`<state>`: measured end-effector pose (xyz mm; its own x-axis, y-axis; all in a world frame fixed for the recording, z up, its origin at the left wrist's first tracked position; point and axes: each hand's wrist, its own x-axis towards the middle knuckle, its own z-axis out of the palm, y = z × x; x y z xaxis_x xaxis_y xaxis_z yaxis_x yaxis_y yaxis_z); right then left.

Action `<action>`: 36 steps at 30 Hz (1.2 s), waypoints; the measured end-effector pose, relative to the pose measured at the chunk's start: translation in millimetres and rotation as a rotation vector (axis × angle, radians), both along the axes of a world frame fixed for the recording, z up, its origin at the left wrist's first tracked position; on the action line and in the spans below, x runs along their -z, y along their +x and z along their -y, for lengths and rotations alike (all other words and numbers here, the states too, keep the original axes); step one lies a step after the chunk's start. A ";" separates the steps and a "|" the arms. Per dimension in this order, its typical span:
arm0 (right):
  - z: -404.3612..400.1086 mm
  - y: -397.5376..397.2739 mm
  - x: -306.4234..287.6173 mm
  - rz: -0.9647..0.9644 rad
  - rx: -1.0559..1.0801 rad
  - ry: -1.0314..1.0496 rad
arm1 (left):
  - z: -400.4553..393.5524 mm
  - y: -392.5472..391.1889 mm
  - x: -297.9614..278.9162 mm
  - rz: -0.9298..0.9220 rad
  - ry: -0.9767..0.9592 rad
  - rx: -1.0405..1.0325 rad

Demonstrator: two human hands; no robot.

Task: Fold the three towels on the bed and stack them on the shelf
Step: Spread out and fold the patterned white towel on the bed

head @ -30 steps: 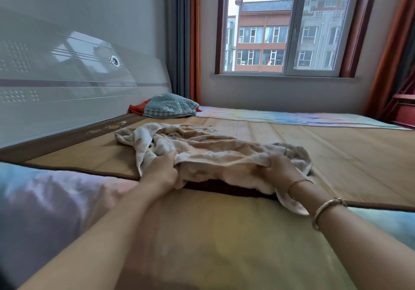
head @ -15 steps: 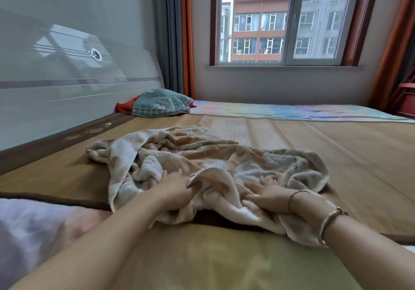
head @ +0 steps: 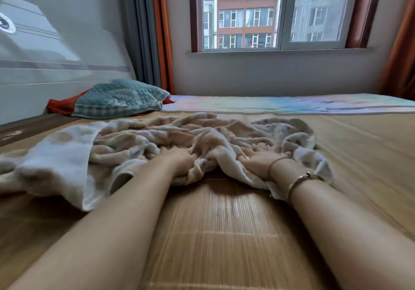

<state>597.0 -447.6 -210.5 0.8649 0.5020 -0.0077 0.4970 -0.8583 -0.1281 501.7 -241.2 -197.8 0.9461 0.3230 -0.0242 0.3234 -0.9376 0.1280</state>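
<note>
1. Nearest, your two bare forearms run up from the bottom edge, which cuts them off, so the elbows are out of view. They cross a woven bamboo mat (head: 224, 233) that covers this part of the bed.
2. Your left hand (head: 179, 161) grips the near edge of the crumpled beige towel (head: 157, 141). The fingers are curled into the cloth, and their tips are buried in a fold, so you cannot count them.
3. Your right hand (head: 258, 161) lies on the same towel just beside the left, with a raised ridge of cloth between them. Its fingers reach forward under a fold; whether they pinch the cloth or only press on it cannot be told. Two bracelets (head: 301, 179) circle that wrist.
4. That towel lies bunched on the mat in front of you, with its left part spread flatter and blurred toward the frame edge. Its pattern is hard to make out.
5. Farther back on the left, against the pale headboard (head: 56, 72), a teal towel (head: 121, 99) lies on top of a red towel (head: 60, 106). Only a strip of the red one shows, and its shape is hidden.
6. Beyond the mat, a pastel sheet (head: 292, 104) runs across the bed below the wall.
7. Farthest off, a window (head: 269, 13) shows buildings outside, with its top cut off by the frame. Grey and orange curtains (head: 150, 31) hang at its left.
</note>
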 end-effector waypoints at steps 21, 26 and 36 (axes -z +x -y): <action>112.8 -206.6 -61.5 0.289 -0.290 0.328 | 63.9 -240.4 -54.6 0.480 -0.142 0.271; 164.9 -296.1 -72.4 0.098 -0.249 0.121 | 87.0 -323.2 -49.9 0.038 0.160 0.357; 248.5 -320.2 -63.0 0.099 0.258 0.419 | 175.9 -322.0 -75.5 -0.147 -0.256 0.287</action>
<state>276.8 -696.1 -147.5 0.9476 0.2138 0.2372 0.3024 -0.8396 -0.4513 179.8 -417.1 -122.3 0.9774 0.0129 -0.2108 0.0859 -0.9360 0.3413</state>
